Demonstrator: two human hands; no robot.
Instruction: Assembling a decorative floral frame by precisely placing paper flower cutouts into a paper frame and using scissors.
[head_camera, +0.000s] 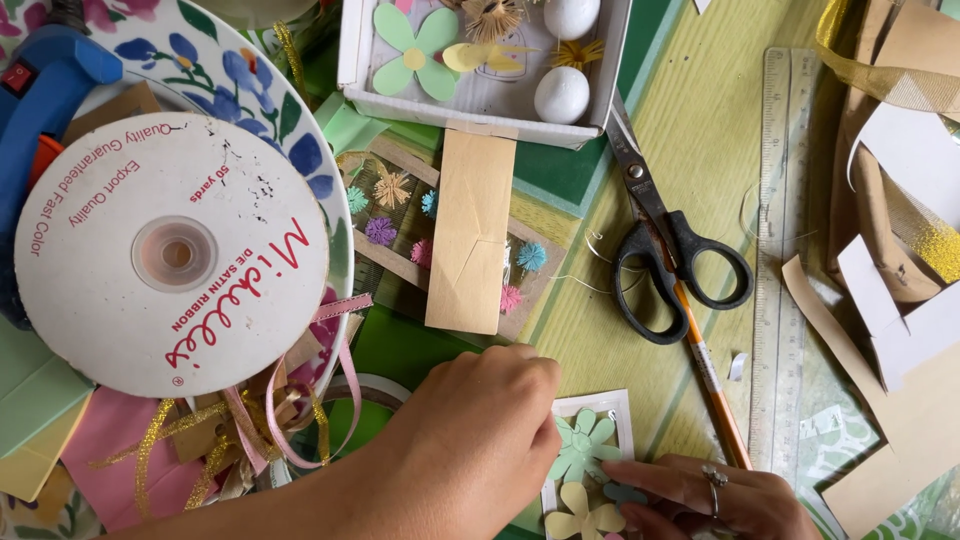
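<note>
Both hands press paper flowers onto a small white card, left hand curled over it, right hand flat-fingered; scissors lie just beyond.

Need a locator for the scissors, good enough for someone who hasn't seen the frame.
Start at the white box at top centre; its right corner points to the scissors. They lie closed beside the clear ruler, crossing an orange pencil. Only they have black loop handles.

Both hands on paper flowers
</note>
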